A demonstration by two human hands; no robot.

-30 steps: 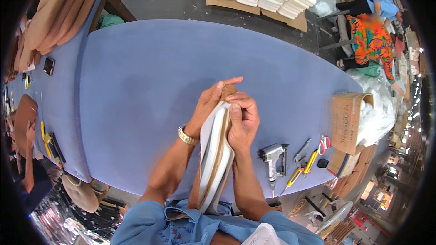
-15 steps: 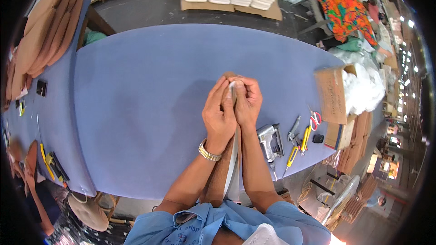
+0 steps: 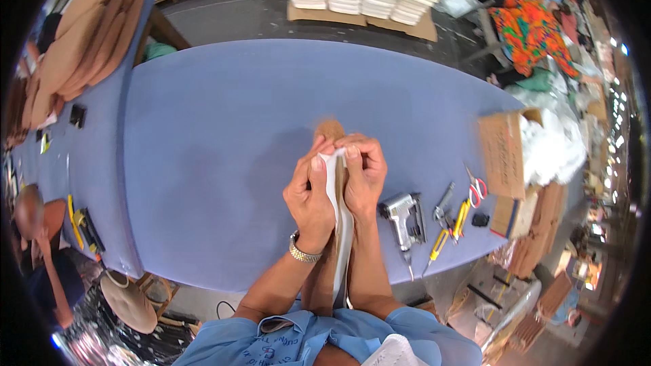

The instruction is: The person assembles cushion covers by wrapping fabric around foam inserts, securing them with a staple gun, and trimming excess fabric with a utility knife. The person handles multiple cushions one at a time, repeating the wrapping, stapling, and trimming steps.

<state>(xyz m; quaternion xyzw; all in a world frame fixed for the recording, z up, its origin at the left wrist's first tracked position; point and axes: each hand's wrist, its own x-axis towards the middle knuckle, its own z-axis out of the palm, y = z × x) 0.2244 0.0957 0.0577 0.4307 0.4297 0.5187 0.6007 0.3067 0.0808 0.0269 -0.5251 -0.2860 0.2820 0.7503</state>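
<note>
Edge-on in front of my chest stands a brown fabric-covered pad (image 3: 320, 283), its far end rising past my fingertips and blurred. Along its upper edge runs a white-and-grey layer (image 3: 331, 171) between brown sides. My left hand (image 3: 310, 196), with a metal-band watch (image 3: 302, 249) at the wrist, is closed on the pad's left side, thumb against the white layer. Opposite it, my right hand (image 3: 364, 179) pinches the right side near the far end with bent fingers. The fingers' undersides are hidden.
On the blue padded table (image 3: 210, 108), right of my arm, lie a staple gun (image 3: 403, 220), pliers (image 3: 444, 202), yellow-handled tools (image 3: 461, 219) and red-handled scissors (image 3: 478, 192). A cardboard box (image 3: 502, 156) with white stuffing stands beyond. Brown pads (image 3: 95, 34) are piled far left; another person (image 3: 51, 230) sits left.
Both hands have come nearer to me along the pad. More of its brown far end shows beyond my fingers, and the white layer between my thumbs is spread wider.
</note>
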